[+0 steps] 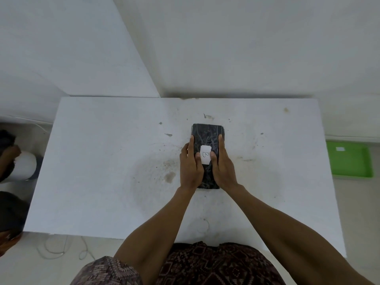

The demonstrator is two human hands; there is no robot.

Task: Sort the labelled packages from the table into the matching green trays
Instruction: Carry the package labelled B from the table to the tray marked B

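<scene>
Insp. A: Head view. 1 dark package [207, 138] lies flat near table [102, 161] centre, white label [205, 154] up, reads "B".

Insp. B: Hands?

Insp. A: Left hand [191, 167] and right hand [223, 167] clamp its 2 long sides, fingers curled on, thumbs beside the label, prob. so the letter stays readable.

Insp. B: Destination?

Insp. A: 1 green tray [349, 161] on floor, well apart to the right. Its tag is too small to read; match unconfirmed.
</scene>
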